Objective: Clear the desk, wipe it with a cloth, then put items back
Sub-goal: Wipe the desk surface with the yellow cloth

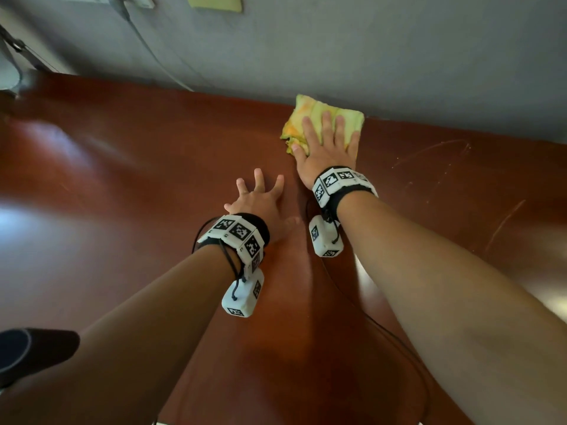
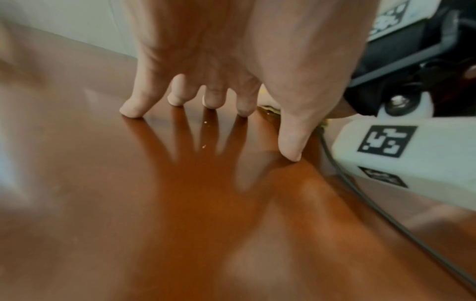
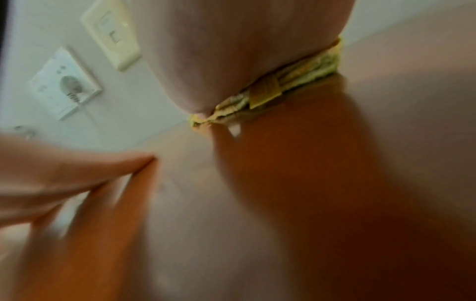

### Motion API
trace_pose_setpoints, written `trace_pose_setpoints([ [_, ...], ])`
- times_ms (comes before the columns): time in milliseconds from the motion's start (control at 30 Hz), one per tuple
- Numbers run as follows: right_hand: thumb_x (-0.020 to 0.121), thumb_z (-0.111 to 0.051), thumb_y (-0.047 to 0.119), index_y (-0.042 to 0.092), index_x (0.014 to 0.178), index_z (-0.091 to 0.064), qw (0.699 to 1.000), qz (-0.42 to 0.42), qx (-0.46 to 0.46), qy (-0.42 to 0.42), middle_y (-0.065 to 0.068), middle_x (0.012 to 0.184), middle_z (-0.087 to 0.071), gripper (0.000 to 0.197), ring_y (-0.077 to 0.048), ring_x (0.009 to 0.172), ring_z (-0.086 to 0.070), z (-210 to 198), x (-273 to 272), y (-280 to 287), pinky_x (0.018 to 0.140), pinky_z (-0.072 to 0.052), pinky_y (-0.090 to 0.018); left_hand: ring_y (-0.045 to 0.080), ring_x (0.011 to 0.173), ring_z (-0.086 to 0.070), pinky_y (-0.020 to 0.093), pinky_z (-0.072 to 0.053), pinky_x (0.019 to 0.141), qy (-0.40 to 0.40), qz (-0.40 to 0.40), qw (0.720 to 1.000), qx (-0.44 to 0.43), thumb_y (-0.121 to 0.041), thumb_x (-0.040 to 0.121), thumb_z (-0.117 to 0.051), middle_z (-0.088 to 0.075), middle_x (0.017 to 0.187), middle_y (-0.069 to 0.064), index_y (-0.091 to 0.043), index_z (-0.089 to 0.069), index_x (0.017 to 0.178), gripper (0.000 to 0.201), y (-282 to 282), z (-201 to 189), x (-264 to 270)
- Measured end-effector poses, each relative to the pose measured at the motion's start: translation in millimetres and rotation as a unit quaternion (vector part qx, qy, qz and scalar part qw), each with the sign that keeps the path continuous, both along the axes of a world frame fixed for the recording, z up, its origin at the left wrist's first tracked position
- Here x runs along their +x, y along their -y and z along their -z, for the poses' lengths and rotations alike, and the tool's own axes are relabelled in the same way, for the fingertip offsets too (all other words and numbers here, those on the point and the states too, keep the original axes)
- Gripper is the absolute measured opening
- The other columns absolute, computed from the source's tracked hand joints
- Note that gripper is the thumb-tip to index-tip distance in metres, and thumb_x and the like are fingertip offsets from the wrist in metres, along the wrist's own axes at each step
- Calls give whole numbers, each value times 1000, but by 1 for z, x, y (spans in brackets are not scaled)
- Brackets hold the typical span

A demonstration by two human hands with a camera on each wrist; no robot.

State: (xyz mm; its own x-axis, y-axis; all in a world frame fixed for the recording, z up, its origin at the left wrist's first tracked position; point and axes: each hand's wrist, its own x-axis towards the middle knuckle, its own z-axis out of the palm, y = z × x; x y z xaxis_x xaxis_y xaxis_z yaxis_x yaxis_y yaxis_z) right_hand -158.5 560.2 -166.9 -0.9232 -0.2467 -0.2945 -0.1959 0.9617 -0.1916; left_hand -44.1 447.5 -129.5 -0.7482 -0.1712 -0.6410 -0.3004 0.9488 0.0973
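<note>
A folded yellow-green cloth (image 1: 319, 118) lies on the glossy reddish-brown desk (image 1: 138, 179) against the grey wall. My right hand (image 1: 328, 142) presses flat on the cloth with straight, spread fingers. In the right wrist view my palm covers most of the cloth (image 3: 304, 71), whose edge shows underneath. My left hand (image 1: 260, 197) rests on the bare desk just left of and nearer than the right one. Its spread fingertips (image 2: 131, 111) touch the desk (image 2: 103, 203), and it holds nothing.
A grey cable (image 1: 159, 53) runs down the wall to the desk's back edge. Wall sockets (image 3: 64, 83) sit above the desk. A thin black wire (image 2: 386, 207) trails from the right wrist unit across the desk. A dark object (image 1: 33, 354) pokes in at the lower left.
</note>
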Motion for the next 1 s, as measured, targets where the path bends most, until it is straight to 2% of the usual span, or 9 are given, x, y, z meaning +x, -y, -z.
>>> trace_pose_setpoints([
  [133,100,-15,62,38,159,1,993,120,10,7,-1,167,16,66,-28,153,16,0,-23,-61,119,11,-59,42,151,6,65,-31,112,6,8,1000,-9,-75,83,-52,17,166,1,-42,5,156,98,1,1,0],
  [200,100,-15,63,39,159,2,988,153,19,22,-1,167,17,66,-27,153,16,-3,-28,-88,119,11,-58,42,151,6,66,-31,111,9,6,1000,-14,-76,83,-51,18,165,1,-41,6,156,100,-1,-1,0],
  [333,102,-17,58,36,159,4,983,179,22,23,-4,166,18,64,-31,152,19,-6,-23,-74,118,13,-61,42,151,8,69,-27,112,12,3,1000,-14,-77,83,-51,19,165,1,-41,7,156,100,-6,-2,0],
  [467,103,-20,54,37,158,3,996,82,0,16,-6,166,19,63,-34,151,21,-5,6,-19,115,17,-62,42,151,7,71,-27,110,-1,1,1000,-8,-74,83,-53,16,166,1,-42,4,157,98,-4,0,0],
  [567,103,-19,53,38,158,5,1000,-2,-14,25,-5,166,20,61,-32,150,23,-4,39,18,116,19,-61,43,151,7,73,-26,109,-15,-8,1000,7,-62,86,-56,14,166,0,-44,6,156,95,-3,1,0],
  [700,103,-17,55,44,157,0,998,-50,-23,21,1,167,17,58,-26,152,19,-6,44,10,119,14,-57,43,151,7,72,-27,109,-19,-4,1000,2,-64,87,-55,14,166,2,-43,7,156,94,-3,3,2],
  [767,102,-17,58,46,156,-2,999,-44,-12,2,3,167,14,58,-24,153,16,-4,38,-13,120,12,-56,43,151,5,71,-28,109,-16,3,1000,-9,-70,85,-55,14,166,3,-41,2,157,97,-3,2,1],
  [833,101,-17,59,46,157,-2,1000,6,-1,-3,2,167,13,59,-25,153,16,-2,34,-40,120,11,-57,44,151,4,71,-29,109,-10,10,1000,-16,-75,83,-53,14,166,4,-38,1,158,100,-4,0,1],
  [1000,101,-14,59,45,156,5,997,68,37,24,1,166,19,60,-26,152,19,-6,26,-81,120,10,-57,47,150,6,72,-29,108,0,24,1000,-19,-76,84,-51,17,165,8,-33,6,158,103,-6,-1,1],
])
